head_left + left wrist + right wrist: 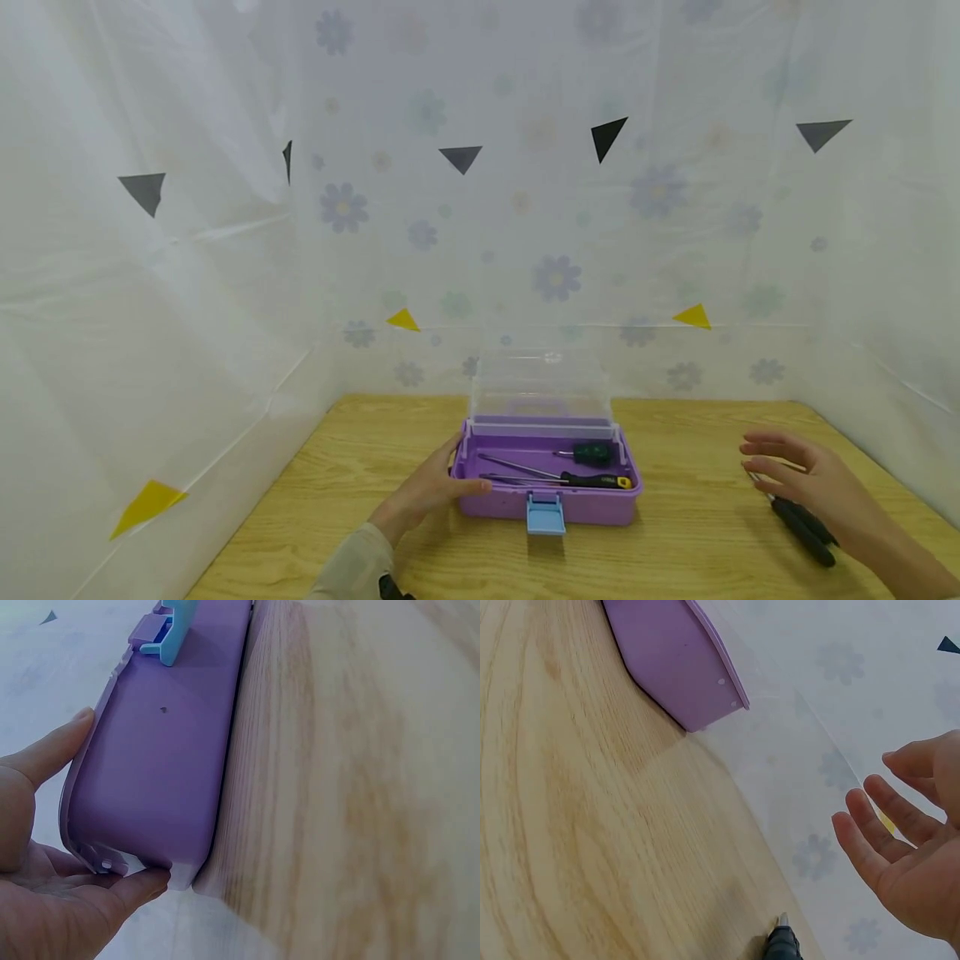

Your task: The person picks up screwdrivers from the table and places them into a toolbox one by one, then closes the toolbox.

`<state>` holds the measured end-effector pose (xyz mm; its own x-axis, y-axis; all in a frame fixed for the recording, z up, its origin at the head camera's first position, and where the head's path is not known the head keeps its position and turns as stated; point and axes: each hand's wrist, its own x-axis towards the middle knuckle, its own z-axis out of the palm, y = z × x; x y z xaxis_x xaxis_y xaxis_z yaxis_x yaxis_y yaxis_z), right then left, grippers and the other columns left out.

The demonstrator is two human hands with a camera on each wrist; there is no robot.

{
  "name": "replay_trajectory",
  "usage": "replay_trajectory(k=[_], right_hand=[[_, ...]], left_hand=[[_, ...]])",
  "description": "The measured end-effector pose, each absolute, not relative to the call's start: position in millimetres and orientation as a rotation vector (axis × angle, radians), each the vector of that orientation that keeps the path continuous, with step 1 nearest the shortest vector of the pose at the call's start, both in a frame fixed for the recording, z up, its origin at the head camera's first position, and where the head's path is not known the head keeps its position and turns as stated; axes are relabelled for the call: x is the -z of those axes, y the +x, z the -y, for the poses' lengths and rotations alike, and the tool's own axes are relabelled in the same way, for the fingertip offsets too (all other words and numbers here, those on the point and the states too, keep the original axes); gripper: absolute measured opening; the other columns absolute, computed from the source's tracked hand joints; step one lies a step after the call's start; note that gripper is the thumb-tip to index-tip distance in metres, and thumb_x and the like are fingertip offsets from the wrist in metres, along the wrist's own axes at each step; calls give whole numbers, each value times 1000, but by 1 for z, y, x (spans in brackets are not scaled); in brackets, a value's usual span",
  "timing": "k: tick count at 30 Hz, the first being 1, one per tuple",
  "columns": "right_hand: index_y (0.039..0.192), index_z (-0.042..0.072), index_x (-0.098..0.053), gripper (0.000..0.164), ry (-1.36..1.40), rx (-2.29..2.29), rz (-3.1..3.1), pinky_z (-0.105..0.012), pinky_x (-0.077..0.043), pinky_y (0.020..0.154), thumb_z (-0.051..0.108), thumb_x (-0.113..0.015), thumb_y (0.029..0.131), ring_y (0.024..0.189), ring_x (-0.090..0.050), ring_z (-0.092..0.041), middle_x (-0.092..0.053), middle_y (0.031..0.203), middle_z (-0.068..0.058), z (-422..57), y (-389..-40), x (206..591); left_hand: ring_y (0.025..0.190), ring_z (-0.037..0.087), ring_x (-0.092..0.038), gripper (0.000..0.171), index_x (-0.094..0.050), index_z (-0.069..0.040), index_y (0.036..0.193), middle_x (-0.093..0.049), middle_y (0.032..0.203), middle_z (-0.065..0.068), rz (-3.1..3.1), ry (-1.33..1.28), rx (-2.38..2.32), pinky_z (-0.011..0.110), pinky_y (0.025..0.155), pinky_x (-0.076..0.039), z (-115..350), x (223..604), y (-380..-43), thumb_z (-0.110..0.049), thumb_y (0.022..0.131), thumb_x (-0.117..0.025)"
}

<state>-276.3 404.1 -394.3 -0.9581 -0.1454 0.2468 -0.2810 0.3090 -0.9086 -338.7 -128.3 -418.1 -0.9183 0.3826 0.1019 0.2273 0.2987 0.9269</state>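
A purple toolbox (pixel 592 507) stands on the wooden table with its clear lid (pixel 540 387) raised at the back. Inside lie a short screwdriver with a dark green handle (pixel 594 453) and a longer screwdriver with a black and yellow handle (pixel 598 481); another metal shaft crosses beside it. My left hand (pixel 427 492) grips the box's left end, thumb on the front rim and fingers against the side. To the right, my right hand (pixel 813 487) hovers with loosely bent fingers and holds nothing. Beneath it lie black-handled pliers (pixel 798 529), partly hidden by the hand.
A light blue latch (pixel 545 515) hangs down on the box's front. Whitish plastic sheeting with flower prints (pixel 557 277) walls the table at the back and both sides. Yellow and dark triangles mark the sheeting. The wooden table top (pixel 375 442) extends left of the box.
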Motion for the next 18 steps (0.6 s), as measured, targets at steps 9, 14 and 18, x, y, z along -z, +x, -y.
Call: replay_trajectory(k=[9, 14, 18], right_hand=[[144, -14, -43, 55, 162, -1498, 2664, -40, -62, 81, 23, -60, 108, 105, -69, -24, -60, 131, -27, -417, -270, 410], [141, -16, -45, 55, 93, -1234, 2736, -41, -63, 74, 26, -59, 108, 104, -67, -45, -59, 127, -36, -423, -269, 416], [135, -15, -52, 52, 66, -964, 2826, -48, -60, 70, 28, -60, 107, 99, -67, -47, -67, 116, -30, -430, -267, 421]], left_hand=[[150, 49, -20, 115, -14, -2, 165, -21, 166, 26, -2413, 571, -1687, 67, 118, -19, 128, 419, -339, -37, 84, -88], [150, 49, -19, 113, -15, -2, 165, -21, 166, 26, -2418, 575, -1687, 67, 118, -18, 127, 418, -338, -34, 85, -88], [150, 50, -20, 112, -14, -2, 165, -21, 166, 26, -2413, 563, -1693, 67, 118, -19, 127, 419, -338, -33, 86, -87]])
